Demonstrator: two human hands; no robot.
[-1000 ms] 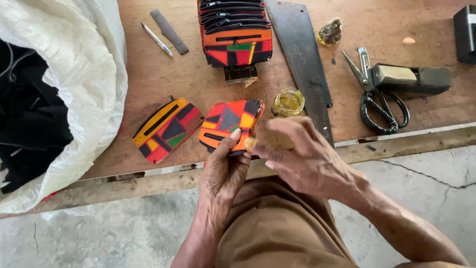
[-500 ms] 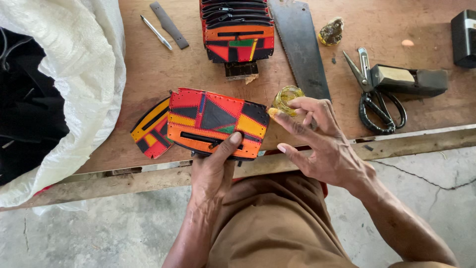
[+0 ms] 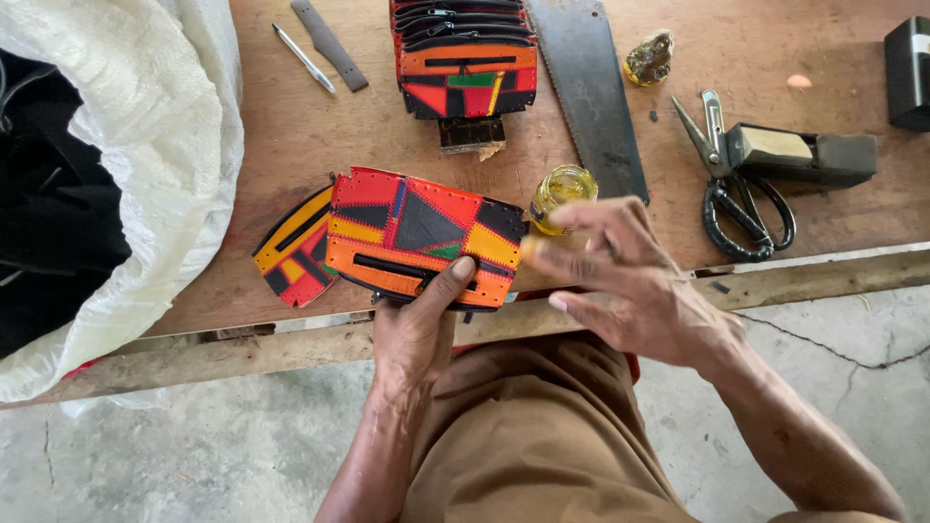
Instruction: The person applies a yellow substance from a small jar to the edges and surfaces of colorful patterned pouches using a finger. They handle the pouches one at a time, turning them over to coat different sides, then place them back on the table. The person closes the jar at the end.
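Orange, red and black patchwork leather — that is the pouch [image 3: 417, 237] held at the near edge of the table [image 3: 291, 136], the left hand [image 3: 417, 334] beneath it and the thumb clamped down by the zip slot. Right hand [image 3: 630, 281] hovers at the pouch's right end, fingers [image 3: 591, 215] loosely spread and a little blurred, gripping nothing that I can make out. Just beyond them stands the small jar of yellow glue [image 3: 562, 189], touching nothing. My read: dab lightly along the edge, keep the thumb off the wet seam, and hold the pouch level. A second patchwork piece [image 3: 291, 252] lies tucked under its left side; scissors [image 3: 736, 194] sit well right.
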